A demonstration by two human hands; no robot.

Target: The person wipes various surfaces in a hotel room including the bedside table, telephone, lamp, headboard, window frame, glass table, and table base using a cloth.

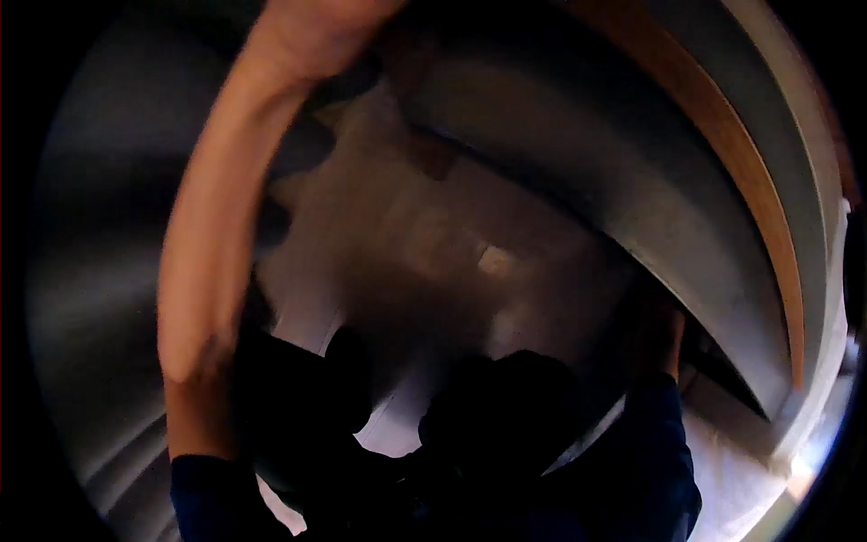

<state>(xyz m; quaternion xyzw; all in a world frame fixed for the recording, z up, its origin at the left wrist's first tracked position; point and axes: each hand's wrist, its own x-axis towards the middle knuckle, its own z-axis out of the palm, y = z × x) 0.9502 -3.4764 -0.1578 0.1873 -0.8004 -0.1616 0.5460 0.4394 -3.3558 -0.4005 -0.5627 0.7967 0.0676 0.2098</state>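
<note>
At eleven o'clock, the bare left hand [323, 29] is cut off by the upper edge; near four, the shadowed bare right hand [672, 336] is seen beside the long, flat grey panel [691, 275], spread from twelve to four. Whether either hand's fingers are open or closed cannot be told, nor can work done or left be judged

Curved panel [691, 262] grey; long strip [752, 181] orange-brown (sleeves [664, 443] dark navy).

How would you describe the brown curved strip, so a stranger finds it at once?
Start from the large grey panel curving down the right side. Beyond its outer edge runs the brown strip, narrowing downward. Its warm colour sets it apart from that panel and the grey band beyond.
</note>
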